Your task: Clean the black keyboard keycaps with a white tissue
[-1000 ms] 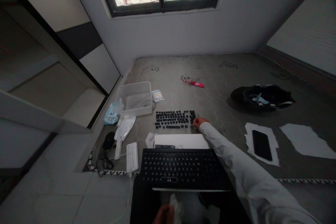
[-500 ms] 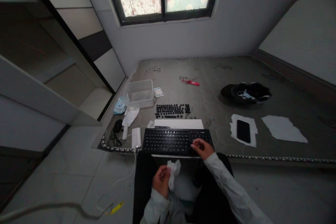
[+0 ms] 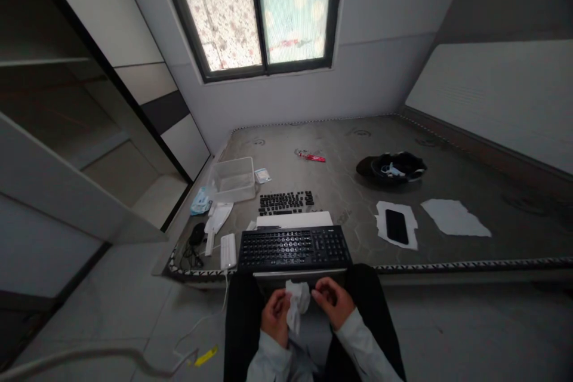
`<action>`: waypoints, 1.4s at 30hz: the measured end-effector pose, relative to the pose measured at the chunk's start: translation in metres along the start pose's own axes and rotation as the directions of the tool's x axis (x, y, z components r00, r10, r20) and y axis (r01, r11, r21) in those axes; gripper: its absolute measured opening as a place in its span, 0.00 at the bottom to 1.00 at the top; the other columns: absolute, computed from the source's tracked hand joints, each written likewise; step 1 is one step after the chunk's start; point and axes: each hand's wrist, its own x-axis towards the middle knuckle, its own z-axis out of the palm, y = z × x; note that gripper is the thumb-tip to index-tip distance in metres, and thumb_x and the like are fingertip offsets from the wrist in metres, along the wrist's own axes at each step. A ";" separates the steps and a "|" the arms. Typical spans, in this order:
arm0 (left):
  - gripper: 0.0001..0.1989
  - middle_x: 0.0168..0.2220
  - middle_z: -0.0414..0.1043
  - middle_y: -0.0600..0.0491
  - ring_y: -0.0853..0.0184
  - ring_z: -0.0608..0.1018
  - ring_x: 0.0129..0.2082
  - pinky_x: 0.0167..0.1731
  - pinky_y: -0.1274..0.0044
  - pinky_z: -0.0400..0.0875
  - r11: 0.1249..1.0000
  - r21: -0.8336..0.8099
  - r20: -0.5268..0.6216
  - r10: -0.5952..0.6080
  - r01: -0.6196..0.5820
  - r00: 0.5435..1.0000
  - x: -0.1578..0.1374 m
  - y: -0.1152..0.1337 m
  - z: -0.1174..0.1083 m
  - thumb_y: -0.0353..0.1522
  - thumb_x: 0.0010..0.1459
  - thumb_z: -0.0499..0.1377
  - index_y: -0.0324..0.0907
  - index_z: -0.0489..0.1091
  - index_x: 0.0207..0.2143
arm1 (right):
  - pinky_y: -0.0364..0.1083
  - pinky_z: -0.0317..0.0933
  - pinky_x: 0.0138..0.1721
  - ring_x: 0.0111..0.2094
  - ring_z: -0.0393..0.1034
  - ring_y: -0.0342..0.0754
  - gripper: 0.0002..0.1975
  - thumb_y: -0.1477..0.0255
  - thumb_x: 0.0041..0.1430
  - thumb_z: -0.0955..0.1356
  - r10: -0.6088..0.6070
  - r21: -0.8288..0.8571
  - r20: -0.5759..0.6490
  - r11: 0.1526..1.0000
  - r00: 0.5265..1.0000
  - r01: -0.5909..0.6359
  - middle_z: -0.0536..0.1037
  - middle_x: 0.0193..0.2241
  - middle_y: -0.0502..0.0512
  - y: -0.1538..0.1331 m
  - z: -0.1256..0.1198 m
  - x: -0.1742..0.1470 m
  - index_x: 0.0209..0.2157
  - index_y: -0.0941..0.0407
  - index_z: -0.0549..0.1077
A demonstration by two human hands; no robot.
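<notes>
Our right hand (image 3: 338,305) has left the keyboard (image 3: 295,249), now untouched beyond both hands; its fingers curl beside the white tissue (image 3: 298,298), whether holding something we cannot tell; our left hand (image 3: 276,317) pinches this tissue.

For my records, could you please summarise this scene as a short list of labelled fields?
left hand: holds a crumpled white tissue
right hand: fingers curled beside the tissue; any held item unclear
ahead of hands: long black keyboard
beyond keyboard: small black keycaps in rows on a grey patterned mattress
to the right: black rectangular phone on torn white paper
</notes>
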 end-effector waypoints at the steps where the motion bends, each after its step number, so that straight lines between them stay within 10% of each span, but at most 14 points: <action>1: 0.18 0.24 0.78 0.48 0.64 0.77 0.25 0.26 0.79 0.69 1.000 -0.025 -0.003 -0.015 0.015 1.000 -0.001 0.002 0.002 0.41 0.33 0.68 0.38 0.72 0.26 | 0.41 0.53 0.22 0.20 0.59 0.41 0.12 0.61 0.45 0.67 -0.012 -0.014 -0.005 1.000 1.000 0.012 0.68 0.19 0.47 -0.004 -0.002 0.000 0.26 0.56 0.69; 9: 0.18 0.22 0.77 0.50 0.65 0.77 0.23 0.24 0.79 0.70 0.995 -0.088 -0.105 0.035 -0.044 0.994 -0.003 0.012 0.009 0.40 0.32 0.68 0.38 0.73 0.26 | 0.41 0.56 0.23 0.19 0.62 0.42 0.08 0.65 0.46 0.67 -0.153 -0.087 -0.043 0.985 0.987 0.149 0.71 0.19 0.47 -0.046 -0.003 -0.012 0.25 0.55 0.69; 22: 0.21 0.37 0.78 0.46 0.59 0.77 0.38 0.39 0.76 0.71 0.942 0.305 0.233 0.066 -0.137 0.970 -0.012 0.022 0.009 0.44 0.44 0.62 0.39 0.75 0.36 | 0.41 0.61 0.24 0.22 0.67 0.44 0.07 0.67 0.47 0.67 -0.254 -0.170 0.078 0.949 0.964 0.264 0.74 0.21 0.51 -0.048 0.001 -0.015 0.26 0.55 0.74; 28: 0.20 0.22 0.76 0.52 0.68 0.75 0.23 0.24 0.80 0.68 0.987 0.158 0.138 -0.020 -0.002 0.990 0.001 0.019 0.005 0.46 0.39 0.64 0.38 0.72 0.28 | 0.43 0.64 0.32 0.31 0.70 0.47 0.09 0.67 0.54 0.64 -0.375 -0.072 0.148 0.919 0.915 0.388 0.75 0.30 0.55 -0.055 -0.004 -0.019 0.33 0.52 0.76; 35: 0.25 0.18 0.70 0.55 0.69 0.70 0.21 0.22 0.79 0.65 0.983 0.183 -0.069 0.021 -0.008 0.997 0.003 0.023 0.003 0.54 0.41 0.56 0.40 0.72 0.24 | 0.44 0.61 0.25 0.24 0.65 0.46 0.10 0.63 0.52 0.64 -0.281 -0.145 -0.136 0.954 0.950 0.262 0.73 0.29 0.55 -0.048 -0.003 -0.016 0.31 0.53 0.74; 42: 0.24 0.44 0.74 0.46 0.58 0.72 0.47 0.48 0.73 0.64 0.977 0.199 0.159 0.038 -0.070 0.987 -0.003 0.030 0.004 0.46 0.47 0.58 0.40 0.73 0.42 | 0.43 0.61 0.24 0.26 0.67 0.45 0.13 0.60 0.52 0.63 -0.204 -0.037 -0.114 0.979 0.972 0.201 0.72 0.29 0.55 -0.045 0.008 -0.018 0.30 0.54 0.71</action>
